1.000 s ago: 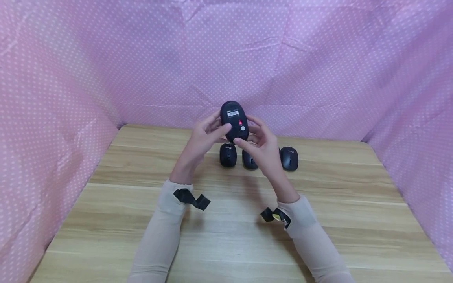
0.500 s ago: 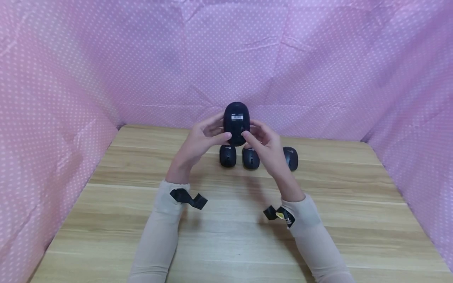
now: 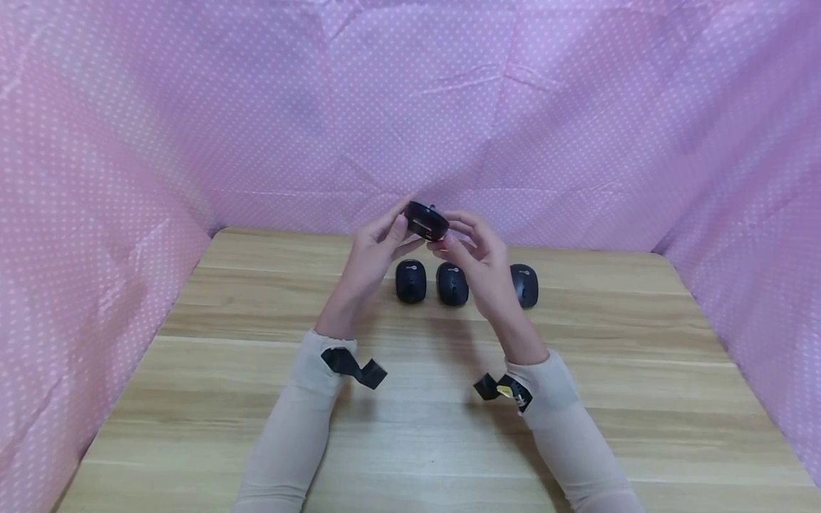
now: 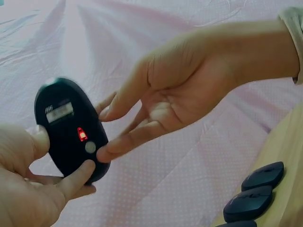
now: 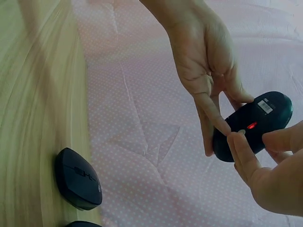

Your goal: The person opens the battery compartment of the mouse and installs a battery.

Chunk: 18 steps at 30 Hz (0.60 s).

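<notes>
Both hands hold a black computer mouse [image 3: 426,221] up over the far table edge. In the head view it is tilted, so its underside shows only at a slant. The left wrist view shows that underside [image 4: 71,127] fully, with a white label, a lit red light and a pale round spot. My left hand [image 3: 372,260] grips one side, its thumb on the near face. From the other side my right hand [image 3: 484,267] pinches the mouse, with fingertips by the red light. The fingers behind the mouse are partly hidden.
Below the hands, more black mice stand in a row on the wooden table [image 3: 417,442]: a left one [image 3: 410,281], a middle one [image 3: 452,285] and a right one [image 3: 527,286], which the right hand partly covers. Pink dotted cloth [image 3: 410,107] hangs behind and at the sides.
The mouse has tipped from showing its underside flat toward the head camera to a slanted, edge-on pose. My left hand has shifted slightly right. Both hands keep hold.
</notes>
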Tool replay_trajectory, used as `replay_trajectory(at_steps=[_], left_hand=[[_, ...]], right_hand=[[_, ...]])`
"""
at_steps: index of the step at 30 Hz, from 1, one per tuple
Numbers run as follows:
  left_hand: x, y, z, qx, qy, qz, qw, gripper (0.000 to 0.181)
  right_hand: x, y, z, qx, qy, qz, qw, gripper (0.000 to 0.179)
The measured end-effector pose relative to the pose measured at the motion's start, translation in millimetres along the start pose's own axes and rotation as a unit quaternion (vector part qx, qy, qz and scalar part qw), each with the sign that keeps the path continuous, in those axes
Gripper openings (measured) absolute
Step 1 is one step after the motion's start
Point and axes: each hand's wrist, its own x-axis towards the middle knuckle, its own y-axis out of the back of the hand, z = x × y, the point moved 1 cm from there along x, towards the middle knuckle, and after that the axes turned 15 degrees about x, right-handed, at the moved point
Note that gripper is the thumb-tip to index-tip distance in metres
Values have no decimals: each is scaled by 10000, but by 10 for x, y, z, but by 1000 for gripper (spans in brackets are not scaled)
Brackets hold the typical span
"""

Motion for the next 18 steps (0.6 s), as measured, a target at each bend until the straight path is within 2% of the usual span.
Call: replay_trajectory(at_steps=[3,9,14,18], left_hand=[[13,-10,16,-295,206,-155,9992,48],[29,-21,32,-4,623,-325,9975,43],[26,25,32,49,567,-406,9976,45],[26,87,26,301,581,-294,9974,45]], right_hand=[[13,-2,12,76,-103,200,9997,35],[35,5,8,-73,-318,714,9969,33],[49,12,-7,-151,-353,704,9968,34],[60,15,-1,-181,-341,557,9977,36]])
